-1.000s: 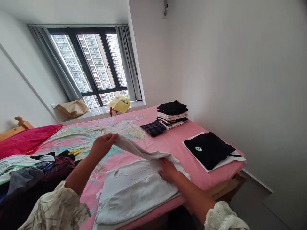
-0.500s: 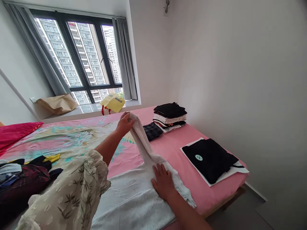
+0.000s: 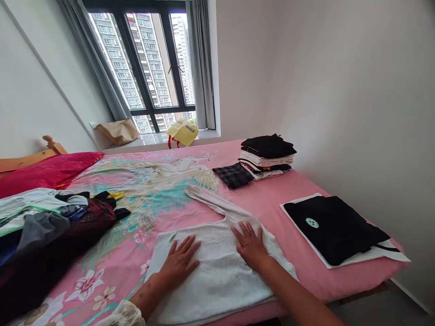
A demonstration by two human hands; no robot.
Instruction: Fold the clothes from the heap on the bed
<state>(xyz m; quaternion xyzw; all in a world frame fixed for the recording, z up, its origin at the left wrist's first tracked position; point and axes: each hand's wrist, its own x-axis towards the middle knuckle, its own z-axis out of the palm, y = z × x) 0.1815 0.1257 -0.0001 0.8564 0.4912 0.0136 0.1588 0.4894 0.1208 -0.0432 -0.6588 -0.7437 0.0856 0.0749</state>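
A light grey long-sleeved garment (image 3: pixel 217 280) lies flat on the pink flowered bed sheet (image 3: pixel 180 213) near the front edge. One sleeve reaches up and to the left across the sheet. My left hand (image 3: pixel 181 260) rests on the garment's left part, fingers spread and palm down. On its upper right part, close to where the sleeve joins, my right hand (image 3: pixel 249 244) lies with fingers apart. Neither hand grips the cloth.
Black folded clothing on a white piece (image 3: pixel 336 228) lies at the right. Behind are a clothes stack (image 3: pixel 267 156) and dark checked cloth (image 3: pixel 234 175). Loose clothes (image 3: pixel 50 226) and a red pillow (image 3: pixel 57 170) are at left; bags (image 3: pixel 183 131) stand by the window.
My left hand has let go of the sleeve and come down onto the garment's left part. The sleeve now lies on the sheet. The view has turned left.
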